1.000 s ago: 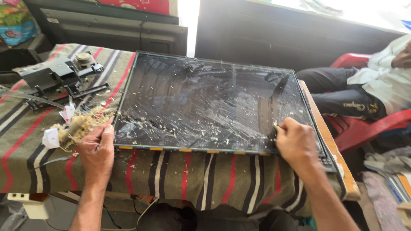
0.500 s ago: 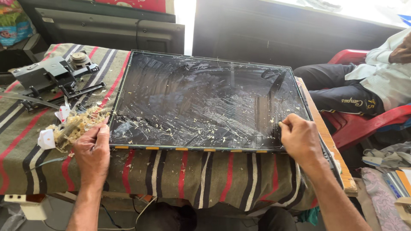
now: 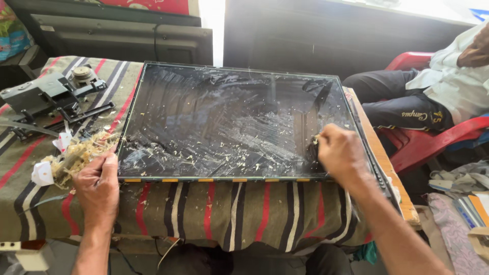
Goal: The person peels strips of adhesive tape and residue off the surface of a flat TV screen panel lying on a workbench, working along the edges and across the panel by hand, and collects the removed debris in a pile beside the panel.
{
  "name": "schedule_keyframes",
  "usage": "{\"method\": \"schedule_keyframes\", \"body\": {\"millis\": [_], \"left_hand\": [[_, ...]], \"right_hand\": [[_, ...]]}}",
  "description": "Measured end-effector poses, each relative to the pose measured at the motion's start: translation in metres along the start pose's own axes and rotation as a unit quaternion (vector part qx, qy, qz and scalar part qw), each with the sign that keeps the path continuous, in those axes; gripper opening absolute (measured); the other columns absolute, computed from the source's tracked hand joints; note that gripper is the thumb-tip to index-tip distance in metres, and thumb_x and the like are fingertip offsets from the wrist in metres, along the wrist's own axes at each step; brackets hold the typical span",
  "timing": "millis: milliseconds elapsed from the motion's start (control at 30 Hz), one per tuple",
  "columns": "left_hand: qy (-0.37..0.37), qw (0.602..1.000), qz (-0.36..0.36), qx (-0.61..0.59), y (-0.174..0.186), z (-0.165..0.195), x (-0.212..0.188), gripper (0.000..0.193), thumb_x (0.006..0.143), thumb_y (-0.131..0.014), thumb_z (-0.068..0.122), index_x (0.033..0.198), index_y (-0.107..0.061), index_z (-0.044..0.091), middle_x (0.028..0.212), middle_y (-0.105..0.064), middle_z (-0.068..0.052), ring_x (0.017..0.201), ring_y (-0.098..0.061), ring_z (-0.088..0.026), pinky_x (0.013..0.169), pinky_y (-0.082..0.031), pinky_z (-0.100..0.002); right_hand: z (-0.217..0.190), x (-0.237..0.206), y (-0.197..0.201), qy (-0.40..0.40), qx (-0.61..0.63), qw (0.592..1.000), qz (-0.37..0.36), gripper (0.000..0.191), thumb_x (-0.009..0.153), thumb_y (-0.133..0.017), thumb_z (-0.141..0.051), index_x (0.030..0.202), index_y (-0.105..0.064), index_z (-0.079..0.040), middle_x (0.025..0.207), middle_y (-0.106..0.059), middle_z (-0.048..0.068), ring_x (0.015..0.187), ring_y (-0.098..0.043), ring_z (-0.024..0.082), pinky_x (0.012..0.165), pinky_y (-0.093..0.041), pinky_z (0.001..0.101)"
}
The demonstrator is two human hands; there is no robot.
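Striped brown, red and black cloth covers the desk [image 3: 214,214], and on it lies a large dark glass screen panel [image 3: 229,117] strewn with pale scrapings. My right hand [image 3: 340,153] is curled shut, pressing on the panel's right edge; my left hand [image 3: 98,186] rests, fingers folded, at its near-left corner beside a heap of pale shavings [image 3: 76,155].

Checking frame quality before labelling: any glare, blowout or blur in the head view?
Head view: the window strip at the top is blown out white; the dark glass panel reflects streaky glare across its middle, which masks the scraped residue there; both the left hand and the right hand are sharp, without motion blur; mild wide-angle bowing shows at the table edges.
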State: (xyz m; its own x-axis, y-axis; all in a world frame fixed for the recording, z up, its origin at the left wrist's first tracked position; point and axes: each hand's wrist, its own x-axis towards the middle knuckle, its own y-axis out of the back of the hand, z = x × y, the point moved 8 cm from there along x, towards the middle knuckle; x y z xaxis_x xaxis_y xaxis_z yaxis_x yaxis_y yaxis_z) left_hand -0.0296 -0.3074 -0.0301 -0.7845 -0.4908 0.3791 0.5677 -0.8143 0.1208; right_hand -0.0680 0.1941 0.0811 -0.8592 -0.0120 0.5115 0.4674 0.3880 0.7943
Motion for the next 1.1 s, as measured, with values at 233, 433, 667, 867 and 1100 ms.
{"method": "schedule_keyframes", "body": {"millis": [233,433,667,867,1100], "left_hand": [[-0.012,1.0,-0.006,-0.009,-0.004,0.002,0.0,0.032,0.106,-0.059,0.017,0.13,-0.072,0.001,0.077,-0.051,0.011,0.068,-0.04,-0.001,0.058,-0.03,-0.022],[-0.031,0.999,-0.002,0.011,-0.003,0.001,0.0,0.032,0.106,-0.059,0.016,0.13,-0.072,-0.001,0.081,-0.056,0.01,0.072,-0.044,-0.001,0.062,-0.035,-0.021],[-0.024,1.0,0.001,0.014,-0.011,-0.001,0.002,0.031,0.107,-0.059,0.015,0.13,-0.072,-0.001,0.079,-0.053,0.009,0.071,-0.043,-0.002,0.062,-0.034,-0.023],[-0.013,1.0,0.005,-0.005,-0.013,-0.001,-0.003,0.03,0.107,-0.059,0.014,0.131,-0.072,0.001,0.081,-0.054,0.01,0.071,-0.042,-0.001,0.062,-0.033,-0.021],[-0.011,1.0,0.01,0.005,-0.021,-0.001,-0.005,0.031,0.106,-0.058,0.012,0.132,-0.071,0.0,0.083,-0.057,0.011,0.07,-0.044,-0.001,0.061,-0.032,-0.02]], "right_hand": [[-0.006,-0.003,-0.012,0.054,0.011,0.998,-0.034,0.014,0.09,-0.072,-0.013,0.085,-0.069,0.0,0.08,-0.07,0.023,0.075,-0.071,0.039,0.067,-0.054,0.0438],[0.036,0.019,0.0,-0.006,0.024,0.997,-0.07,0.014,0.092,-0.07,-0.014,0.09,-0.071,0.0,0.078,-0.07,0.021,0.069,-0.072,0.034,0.067,-0.054,0.0422],[0.025,0.002,0.018,0.107,0.066,0.99,-0.068,0.009,0.089,-0.066,-0.007,0.09,-0.07,0.0,0.082,-0.071,0.021,0.077,-0.073,0.034,0.069,-0.053,0.0395],[0.039,0.01,0.012,0.058,0.031,0.994,-0.093,0.015,0.091,-0.072,-0.01,0.087,-0.067,0.004,0.079,-0.068,0.025,0.073,-0.069,0.039,0.065,-0.05,0.0432],[0.058,-0.007,0.022,0.068,0.043,0.99,-0.116,0.006,0.088,-0.068,-0.005,0.091,-0.069,0.0,0.083,-0.07,0.021,0.081,-0.072,0.036,0.071,-0.053,0.0411]]}}
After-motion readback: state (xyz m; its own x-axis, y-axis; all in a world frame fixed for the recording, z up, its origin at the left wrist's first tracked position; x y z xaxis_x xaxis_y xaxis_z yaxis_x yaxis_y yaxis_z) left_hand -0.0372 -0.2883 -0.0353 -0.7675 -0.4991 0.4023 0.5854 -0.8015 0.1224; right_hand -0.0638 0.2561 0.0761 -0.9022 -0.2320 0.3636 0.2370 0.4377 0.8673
